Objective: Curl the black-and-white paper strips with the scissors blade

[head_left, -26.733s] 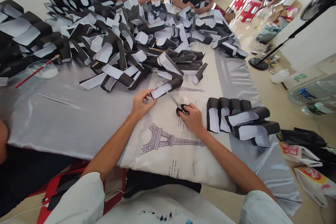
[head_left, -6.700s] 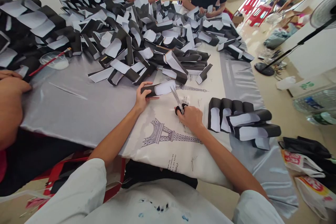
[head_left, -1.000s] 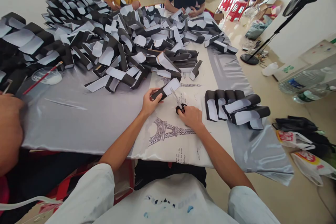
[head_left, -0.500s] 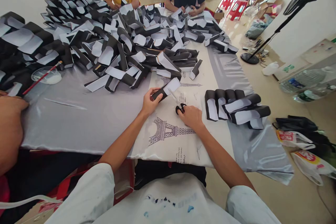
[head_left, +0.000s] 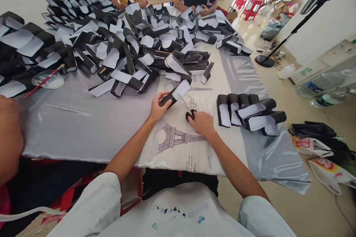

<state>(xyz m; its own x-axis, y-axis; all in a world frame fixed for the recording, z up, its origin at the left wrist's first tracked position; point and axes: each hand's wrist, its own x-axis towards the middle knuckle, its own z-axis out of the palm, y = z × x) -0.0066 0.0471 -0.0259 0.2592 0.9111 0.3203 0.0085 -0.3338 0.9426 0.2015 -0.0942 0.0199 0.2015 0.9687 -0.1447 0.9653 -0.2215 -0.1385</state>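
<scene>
My left hand (head_left: 158,108) grips a folded black-and-white paper piece (head_left: 176,94) and holds it tilted just above the tablecloth (head_left: 83,122). My right hand (head_left: 202,122) is closed round the black handles of a pair of scissors (head_left: 188,110), whose blades point up-left and meet the white end of that piece. A neat row of similar folded pieces (head_left: 250,115) lies to the right of my right hand.
A large heap of black-and-white folded pieces (head_left: 133,44) fills the far table. A small dish with a red brush (head_left: 47,79) stands at left. Two people sit at the far end; another person's arm (head_left: 9,137) is at my left. A fan stand (head_left: 265,61), bottles and bags are on the floor.
My hands have stayed nearly still, with the scissors at the piece's white end. The arm of the person at my left has pulled back from the table edge.
</scene>
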